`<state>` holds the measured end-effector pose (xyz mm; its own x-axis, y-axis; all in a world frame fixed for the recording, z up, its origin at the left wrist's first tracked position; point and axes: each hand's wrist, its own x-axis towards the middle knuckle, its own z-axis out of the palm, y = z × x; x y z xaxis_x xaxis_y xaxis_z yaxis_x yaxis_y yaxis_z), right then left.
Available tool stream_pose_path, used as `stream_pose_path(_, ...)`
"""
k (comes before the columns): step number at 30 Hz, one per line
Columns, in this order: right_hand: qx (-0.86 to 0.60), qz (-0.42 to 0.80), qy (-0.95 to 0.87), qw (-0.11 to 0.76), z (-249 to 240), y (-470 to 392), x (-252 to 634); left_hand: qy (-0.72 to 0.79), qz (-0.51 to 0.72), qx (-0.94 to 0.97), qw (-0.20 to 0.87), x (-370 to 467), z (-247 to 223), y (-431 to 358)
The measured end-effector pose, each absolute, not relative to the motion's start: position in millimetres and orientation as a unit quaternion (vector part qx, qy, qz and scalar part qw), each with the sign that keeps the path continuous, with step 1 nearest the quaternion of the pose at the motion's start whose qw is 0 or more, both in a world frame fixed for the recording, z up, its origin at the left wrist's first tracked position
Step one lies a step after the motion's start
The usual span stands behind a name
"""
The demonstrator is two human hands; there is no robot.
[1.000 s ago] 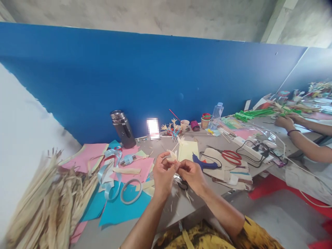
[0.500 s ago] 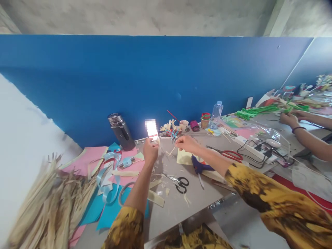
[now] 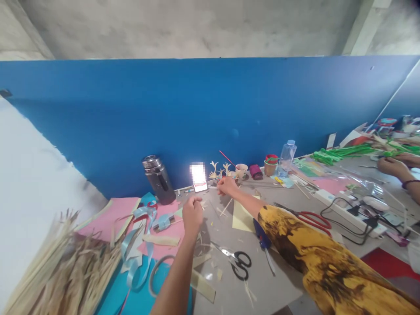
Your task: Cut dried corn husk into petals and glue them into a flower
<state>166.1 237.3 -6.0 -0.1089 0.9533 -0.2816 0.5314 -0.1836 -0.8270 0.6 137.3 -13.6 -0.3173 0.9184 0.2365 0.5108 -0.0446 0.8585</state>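
My left hand (image 3: pixel 193 213) is closed above the table, left of the middle. At its fingertips is a small pale piece (image 3: pixel 204 204), which looks like a husk flower. Farther back, my right hand (image 3: pixel 227 187) is closed with its fingertips pinched; anything in them is too small to make out. It partly hides a cluster of pale husk flowers (image 3: pixel 214 170). A lit phone (image 3: pixel 201 186) leans upright just left of that hand. Crossed thin sticks (image 3: pixel 224 209) and a cream paper sheet (image 3: pixel 242 214) lie below my right forearm.
Black-handled scissors (image 3: pixel 241 265), a blue glue gun (image 3: pixel 260 232) and red-handled scissors (image 3: pixel 316 222) lie on the table. A dark thermos (image 3: pixel 159 180) stands left, by dried husks (image 3: pixel 68 262). Right are a bottle (image 3: pixel 287 157), a power strip (image 3: pixel 344 210) and a co-worker's hands (image 3: pixel 393 167).
My right hand has moved left and back, to the front of the flowers near the phone. My left hand has come down, away from the phone. The view has shifted slightly.
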Motion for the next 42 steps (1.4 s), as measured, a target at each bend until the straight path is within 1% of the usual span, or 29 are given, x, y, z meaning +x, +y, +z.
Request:
stream_pose_path(5,-0.657,0.416,-0.594,0.209,-9.9,249.9,159.9,0.613,0.478,0.557,0.291,10.0,-16.5,95.0)
stream_pose_path(9,-0.679,0.384,-0.596,0.191,-7.3,246.2,161.2,0.571,0.501,0.53,0.377,11.9,-11.7,78.7)
stream_pose_path(13,-0.68,0.349,-0.616,0.191,4.6,237.0,167.9,0.548,0.507,0.51,0.428,2.6,-2.2,70.9)
stream_pose_path(17,-0.671,0.314,-0.638,0.208,27.1,226.8,180.3,0.522,0.535,0.473,0.467,-17.6,0.2,53.4)
stream_pose_path(20,-0.641,0.301,-0.667,0.231,45.8,202.3,188.6,0.49,0.553,0.434,0.516,-30.3,-1.1,33.0)
stream_pose_path(24,-0.552,0.308,-0.724,0.275,51.7,119.3,190.2,0.454,0.521,0.388,0.61,-23.7,-2.7,5.9)
stream_pose_path(26,-0.515,0.314,-0.745,0.285,38.4,67.0,186.9,0.448,0.485,0.389,0.643,-9.6,-5.1,-5.1)
stream_pose_path(28,-0.498,0.317,-0.752,0.295,15.2,21.8,182.9,0.448,0.451,0.397,0.663,7.1,-9.8,-14.6)
stream_pose_path(31,-0.504,0.305,-0.712,0.383,-25.9,-21.2,179.0,0.436,0.415,0.411,0.685,27.4,-21.5,-26.6)
stream_pose_path(33,-0.512,0.293,-0.688,0.422,-49.6,-35.8,179.7,0.425,0.415,0.407,0.694,34.3,-31.2,-32.8)
stream_pose_path(37,-0.508,0.24,-0.685,0.465,-81.3,-47.7,189.8,0.396,0.465,0.356,0.708,34.8,-45.9,-40.8)
stream_pose_path(40,-0.492,0.228,-0.704,0.459,-95.7,-49.1,199.2,0.417,0.494,0.346,0.68,32.3,-49.5,-46.9)
stream_pose_path(42,-0.494,0.235,-0.71,0.444,-103.1,-48.4,203.2,0.441,0.479,0.382,0.656,32.9,-49.6,-51.6)
